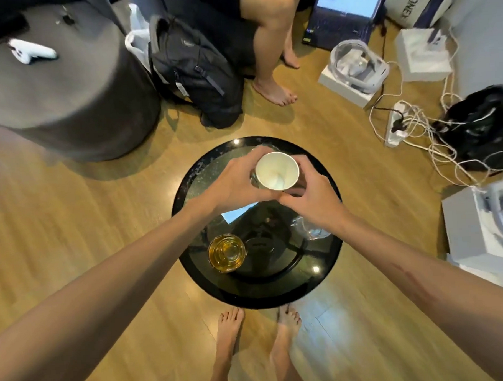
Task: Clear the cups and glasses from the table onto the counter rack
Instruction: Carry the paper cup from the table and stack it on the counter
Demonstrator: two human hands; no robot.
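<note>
A white paper cup (277,170) is held above the round black glass table (187,193). My left hand (235,181) grips its left side and my right hand (311,193) curls round its right side and lower part. The cup looks empty inside. A clear glass rim (254,178) peeks out under my left fingers, mostly hidden. On the table's near left stands a glass of amber liquid (226,252). A clear empty glass (312,229) lies partly hidden under my right wrist.
A dark round ottoman (67,97) with a white controller stands far left. A black backpack (193,69) and a seated person's legs (270,45) are beyond the table. Boxes, a power strip (396,125) and tangled cables crowd the right floor. My bare feet (259,334) stand at the table's near edge.
</note>
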